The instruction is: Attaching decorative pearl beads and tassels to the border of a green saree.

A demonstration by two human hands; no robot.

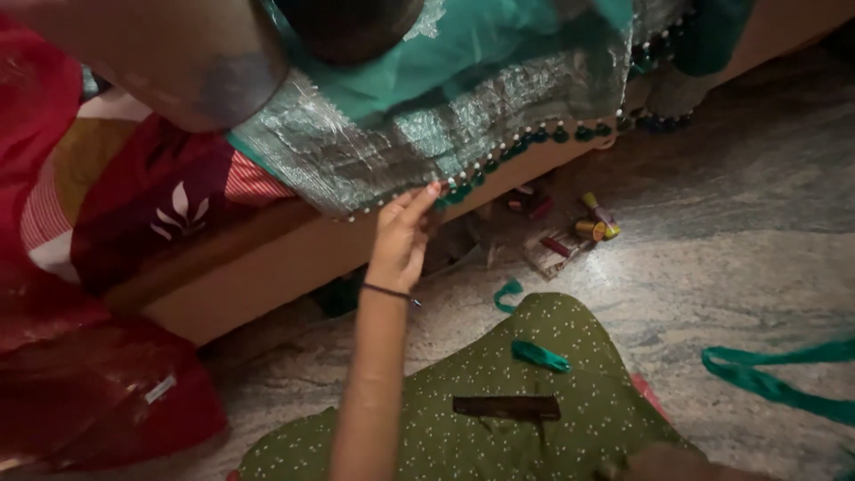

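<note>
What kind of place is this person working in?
Probably a home room used for hand sewing: a low wooden bed frame, small coloured thread spools on the marbled stone floor, and a bead-edged teal fabric.

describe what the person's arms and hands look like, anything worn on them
Only one arm shows clearly: a slim, bare forearm with no sleeve, ending in the left hand. A thin dark band circles the wrist. No rings or markings are visible. The right hand is barely in view at the bottom edge, too little to describe.
</note>
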